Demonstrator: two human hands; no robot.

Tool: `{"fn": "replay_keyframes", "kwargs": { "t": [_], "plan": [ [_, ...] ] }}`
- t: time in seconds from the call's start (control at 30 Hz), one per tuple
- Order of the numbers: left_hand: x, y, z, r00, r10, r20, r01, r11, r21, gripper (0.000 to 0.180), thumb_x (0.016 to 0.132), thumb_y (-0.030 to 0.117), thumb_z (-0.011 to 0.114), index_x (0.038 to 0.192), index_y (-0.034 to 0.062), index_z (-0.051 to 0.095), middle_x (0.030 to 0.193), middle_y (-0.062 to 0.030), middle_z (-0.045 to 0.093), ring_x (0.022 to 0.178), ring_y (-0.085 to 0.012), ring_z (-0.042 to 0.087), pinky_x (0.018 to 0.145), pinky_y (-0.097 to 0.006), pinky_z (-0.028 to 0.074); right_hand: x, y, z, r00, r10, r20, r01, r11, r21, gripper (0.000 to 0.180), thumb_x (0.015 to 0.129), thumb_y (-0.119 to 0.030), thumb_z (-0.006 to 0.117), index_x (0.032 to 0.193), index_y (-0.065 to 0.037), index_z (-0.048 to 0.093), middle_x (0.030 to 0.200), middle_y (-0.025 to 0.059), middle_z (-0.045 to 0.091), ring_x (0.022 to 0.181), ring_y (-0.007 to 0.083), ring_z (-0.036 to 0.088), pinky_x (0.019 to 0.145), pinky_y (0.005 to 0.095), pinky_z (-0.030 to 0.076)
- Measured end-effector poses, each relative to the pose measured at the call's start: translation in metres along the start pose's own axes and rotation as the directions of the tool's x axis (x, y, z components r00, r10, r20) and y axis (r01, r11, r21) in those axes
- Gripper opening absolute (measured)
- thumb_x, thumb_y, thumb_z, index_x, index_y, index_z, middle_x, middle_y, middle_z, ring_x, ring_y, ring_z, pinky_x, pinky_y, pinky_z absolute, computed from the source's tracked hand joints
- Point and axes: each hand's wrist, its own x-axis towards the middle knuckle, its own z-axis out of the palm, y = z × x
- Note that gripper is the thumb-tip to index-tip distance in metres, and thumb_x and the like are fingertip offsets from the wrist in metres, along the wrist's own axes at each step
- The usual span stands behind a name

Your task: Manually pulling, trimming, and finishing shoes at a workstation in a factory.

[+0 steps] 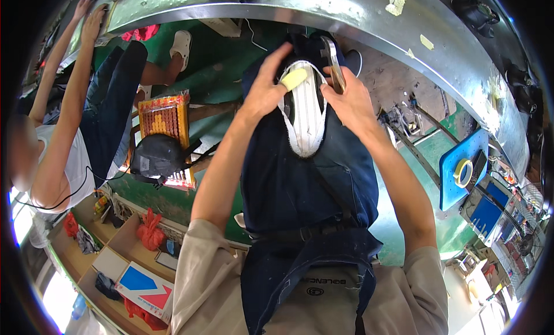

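Note:
A shoe (307, 124) with a long white bottom and a white edge round it rests over my lap, on a dark blue apron (346, 185). My left hand (264, 97) grips its far left side, the thumb in a yellow cover (294, 79) pressing on the white edge. At the shoe's right side, my right hand (353, 101) is closed round metal pliers (331, 53), whose head points away from me. Its thumb lies close to the shoe's white edge. The fingers under the shoe are partly hidden.
A metal workbench (358, 16) curves across the far side. At left a co-worker (63, 144) sits near a stool with a beaded mat (164, 116) and a black bag (157, 154). Low wooden compartments (124, 237) stand lower left; a blue stool (453, 176) bears a tape roll (463, 172) at right.

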Motion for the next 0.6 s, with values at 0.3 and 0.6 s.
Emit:
{"fn": "replay_keyframes", "kwargs": {
  "t": [0.3,0.6],
  "plan": [
    [0.002,0.004,0.017,0.992,-0.037,0.121,0.055,0.988,-0.143,0.039,0.099,0.011,0.051,0.137,0.0061,0.054,0.147,-0.0106,0.054,0.134,-0.0206,0.05,0.115,-0.033,0.035,-0.073,-0.009,0.006,0.873,0.147,0.465,-0.44,0.649,0.621,0.059,0.109,-0.048,0.048,0.145,-0.001,0.048,0.129,0.0143,0.067,0.108,0.0229,0.072,0.083,0.0332,0.059],
    [-0.008,0.019,0.017,0.969,0.222,0.111,-0.231,0.97,0.071,0.043,0.095,0.014,0.052,0.137,0.0045,0.054,0.131,-0.0121,0.055,0.123,-0.0237,0.053,0.109,-0.034,0.039,-0.074,-0.017,-0.01,0.831,0.088,0.55,-0.54,0.372,0.755,0.053,0.112,-0.039,0.045,0.145,0.003,0.046,0.12,0.016,0.068,0.099,0.0229,0.072,0.068,0.0297,0.06]
  ]
}}
